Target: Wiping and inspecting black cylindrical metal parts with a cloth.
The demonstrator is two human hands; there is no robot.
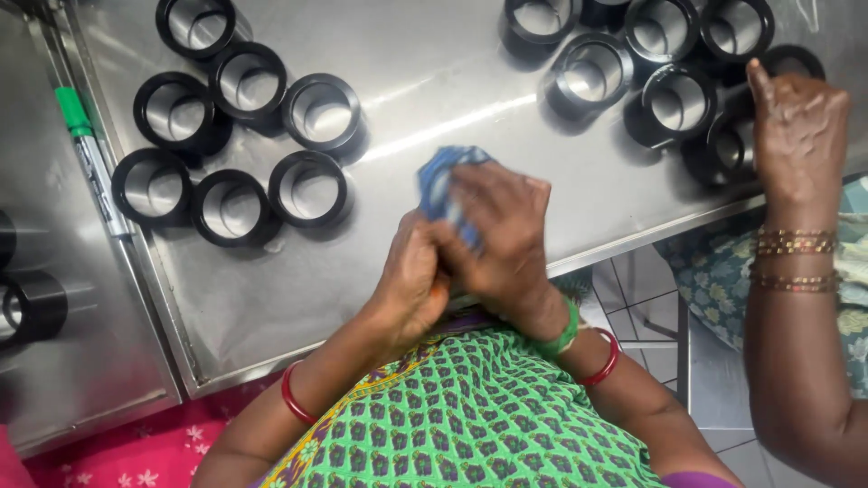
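A blue cloth (443, 185) sits just above the middle of the frame, bunched up and gripped by both hands over the steel worktop (470, 99). The right hand (502, 230) lies on top, fingers curled down over the cloth, and the left hand (411, 271) is closed beneath and beside it, pressed against the right; whether a ring is wrapped inside the cloth cannot be told, since the hands hide whatever lies between them and the picture is blurred there. For wiping of this kind to go well, my judgement is that the cloth should stay folded thick under the fingertips, the lower hand should hold firm while the upper one turns, and the work should stay low over the worktop so that nothing dropped rolls far. At the upper left stands a group of black rings (249, 81), upright with bright metal inside, close together and some touching. A second group of rings (592, 72) stands at the upper right, where another person's hand (800, 136) rests on the nearest ones, that wrist wearing gold bangles (796, 242). A green-capped marker (86, 154) lies along the seam at the left edge, and one more ring (36, 305) sits on the neighbouring surface at the far left.
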